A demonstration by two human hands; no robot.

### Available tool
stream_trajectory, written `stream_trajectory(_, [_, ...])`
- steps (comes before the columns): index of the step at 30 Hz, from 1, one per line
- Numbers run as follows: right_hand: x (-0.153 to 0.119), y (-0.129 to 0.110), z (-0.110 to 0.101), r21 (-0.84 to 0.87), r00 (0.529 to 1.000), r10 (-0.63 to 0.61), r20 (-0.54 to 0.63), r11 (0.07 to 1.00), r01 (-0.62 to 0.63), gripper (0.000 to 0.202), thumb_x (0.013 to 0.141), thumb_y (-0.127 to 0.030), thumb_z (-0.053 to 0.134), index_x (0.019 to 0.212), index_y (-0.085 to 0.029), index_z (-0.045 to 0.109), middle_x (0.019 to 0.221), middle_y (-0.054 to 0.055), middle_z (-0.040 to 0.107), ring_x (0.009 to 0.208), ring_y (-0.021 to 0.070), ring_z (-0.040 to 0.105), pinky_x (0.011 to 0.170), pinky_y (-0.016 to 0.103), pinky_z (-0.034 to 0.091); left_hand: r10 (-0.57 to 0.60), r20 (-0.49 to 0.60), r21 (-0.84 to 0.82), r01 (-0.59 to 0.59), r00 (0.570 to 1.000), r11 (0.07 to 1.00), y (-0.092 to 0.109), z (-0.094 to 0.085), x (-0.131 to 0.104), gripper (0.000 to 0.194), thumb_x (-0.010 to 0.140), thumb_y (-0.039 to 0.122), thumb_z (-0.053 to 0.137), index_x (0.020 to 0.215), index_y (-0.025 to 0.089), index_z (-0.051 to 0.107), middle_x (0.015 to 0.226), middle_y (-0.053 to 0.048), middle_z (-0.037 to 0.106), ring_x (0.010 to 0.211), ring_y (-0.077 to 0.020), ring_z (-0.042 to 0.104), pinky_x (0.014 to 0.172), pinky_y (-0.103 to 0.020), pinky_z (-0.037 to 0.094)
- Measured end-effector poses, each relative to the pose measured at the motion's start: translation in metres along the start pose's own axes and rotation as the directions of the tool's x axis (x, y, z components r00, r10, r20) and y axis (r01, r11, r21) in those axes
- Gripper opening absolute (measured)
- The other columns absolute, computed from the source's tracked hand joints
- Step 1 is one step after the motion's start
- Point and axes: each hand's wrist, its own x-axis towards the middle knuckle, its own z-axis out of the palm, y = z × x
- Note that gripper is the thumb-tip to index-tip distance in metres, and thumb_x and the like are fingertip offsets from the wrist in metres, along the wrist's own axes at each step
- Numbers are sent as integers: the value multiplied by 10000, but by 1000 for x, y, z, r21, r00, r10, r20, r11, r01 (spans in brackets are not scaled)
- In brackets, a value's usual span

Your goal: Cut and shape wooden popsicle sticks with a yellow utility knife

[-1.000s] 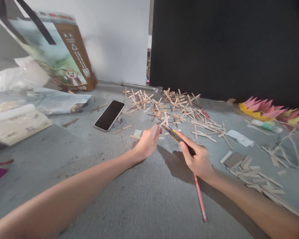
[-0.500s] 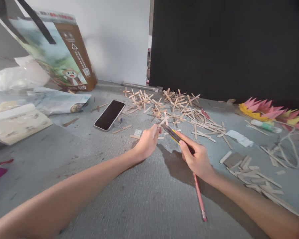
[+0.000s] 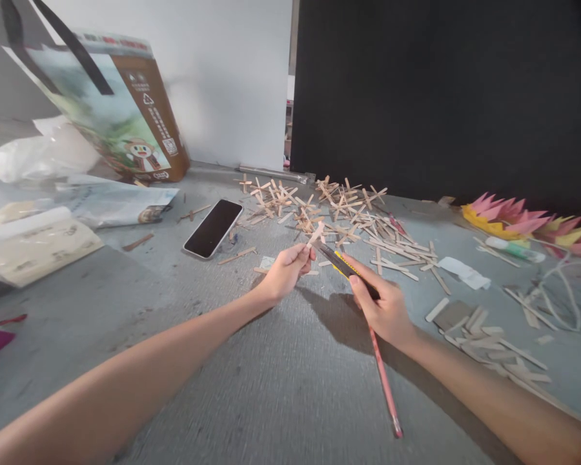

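Between the fingertips of my left hand (image 3: 290, 270) is a small wooden stick piece (image 3: 315, 235), its free end pointing up and away from me. It looks like a crossed stick, but the joint is too small to make out. My right hand (image 3: 383, 303) is wrapped round a box cutter (image 3: 351, 271) with a black and yellow body. The cutter's tip lies close beside the wooden piece; whether they touch I cannot tell. Beneath my right hand lies a pink pencil (image 3: 385, 384), partly hidden by it.
Behind my hands spreads a heap of crossed wooden sticks (image 3: 339, 200). A phone (image 3: 214, 228) lies to the left, near a printed bag (image 3: 126, 116) and plastic packets (image 3: 33, 248). Flat wood pieces (image 3: 489, 342), a glue tube (image 3: 516, 248) and pink-yellow paper petals (image 3: 508, 216) are at right.
The wooden piece in my left hand has turned so its end points more upward. My right hand with the box cutter has barely moved.
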Motion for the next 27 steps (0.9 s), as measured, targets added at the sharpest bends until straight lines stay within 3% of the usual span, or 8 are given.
stream_trajectory(3, [1,-1,-1,-111,999,-42,-7,993,41,458,1045,-374,531,1475,-239,618,626,-25,519,499,127,375,484,275,361,0,-1,-4,0,1000,1000,2,1,-1,443,1005,594,482,881,170,515,637,63,300,576,-104,264,583,-266,195])
stream_trajectory(8, [2,0,0,-76,1000,14,12,997,-13,470,1045,-405,522,1479,-250,614,589,-35,475,483,136,353,467,278,338,-5,-7,-16,5,1000,1000,3,2,-1,445,995,599,499,871,172,515,627,62,308,571,-104,260,569,-265,188])
stream_trajectory(12, [5,4,0,116,992,112,59,986,-119,492,1029,-439,554,1481,-252,609,584,-51,405,493,130,354,463,268,327,2,-7,-24,-2,1000,1000,2,2,-1,436,998,584,499,861,171,514,628,63,307,571,-102,257,572,-268,183])
stream_trajectory(18, [12,7,-2,459,964,224,140,848,-264,521,1007,-453,596,1454,-187,612,609,-96,250,462,95,286,447,251,355,-10,7,-89,10,1000,996,2,1,-1,377,1007,517,510,877,164,527,644,56,320,584,-101,280,582,-266,200])
stream_trajectory(21, [11,9,-4,418,986,161,38,894,-162,491,1034,-421,547,1480,-220,585,605,-89,285,467,105,323,463,259,395,-18,18,-124,20,1000,992,4,1,-1,350,1000,492,515,893,161,541,639,54,330,579,-101,280,579,-268,200])
stream_trajectory(23, [11,11,-6,216,999,1,-36,976,7,467,1041,-384,536,1487,-255,586,621,-53,407,515,131,420,515,281,453,-27,25,-110,30,999,994,5,1,-2,345,998,489,507,905,160,556,635,53,333,576,-104,276,576,-271,198])
stream_trajectory(25, [13,13,-9,-50,975,-223,-4,974,222,451,1033,-333,556,1479,-288,603,716,3,534,617,167,519,610,314,506,-39,24,-91,41,999,995,5,1,-1,334,994,479,502,922,161,571,643,51,336,578,-107,279,576,-272,199])
stream_trajectory(27, [15,15,-13,-216,926,-364,105,900,378,480,1031,-281,557,1509,-317,572,825,40,585,707,193,560,683,335,520,-44,21,-95,45,999,994,4,1,-1,315,985,462,500,934,160,576,647,52,331,576,-108,273,577,-274,196])
